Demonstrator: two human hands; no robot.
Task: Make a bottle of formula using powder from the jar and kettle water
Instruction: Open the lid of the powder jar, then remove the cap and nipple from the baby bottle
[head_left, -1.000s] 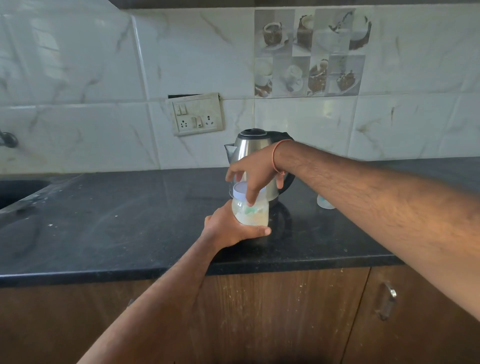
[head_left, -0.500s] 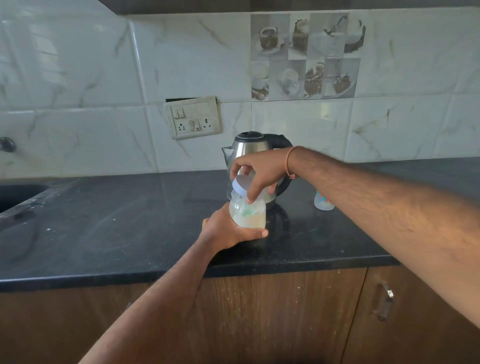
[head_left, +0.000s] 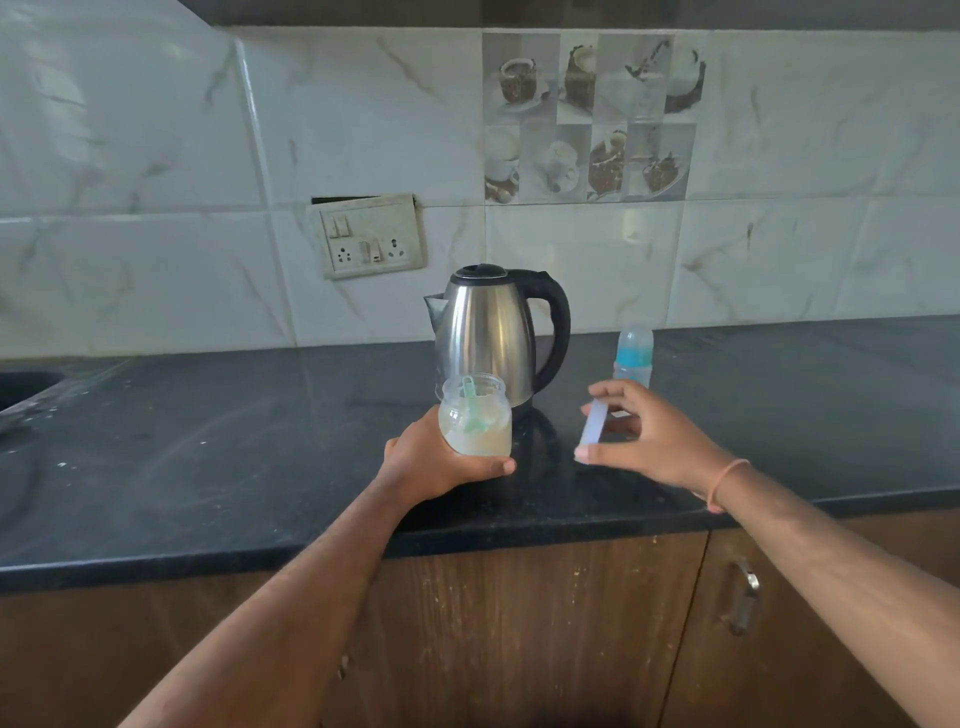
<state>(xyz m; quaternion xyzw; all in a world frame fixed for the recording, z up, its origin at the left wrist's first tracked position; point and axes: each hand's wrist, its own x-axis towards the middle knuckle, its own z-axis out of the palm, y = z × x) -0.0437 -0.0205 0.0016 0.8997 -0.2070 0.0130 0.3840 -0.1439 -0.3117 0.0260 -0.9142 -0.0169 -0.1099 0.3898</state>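
We see the jar (head_left: 475, 422) on the bench (head_left: 208, 467) before the kettle (head_left: 493, 332), the bottle (head_left: 634, 356) to the kettle's right.

Occlusions and cut-offs from my head cam:
Left hand (head_left: 441, 462) covers the jar (head_left: 475, 421) base, so I can't tell if it touches the counter (head_left: 208, 467). Jar hides kettle (head_left: 493, 332) lower front. Right hand (head_left: 649, 441) covers bottle (head_left: 634, 353) foot; lid (head_left: 594, 423) edge-on, blurred. Sink (head_left: 21, 384) cut by left edge.

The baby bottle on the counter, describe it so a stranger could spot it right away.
Find the steel kettle on the black counter. Just right of its black handle stands the baby bottle, alone near the wall. It is small and clear with a blue band, unlike the open powder jar.
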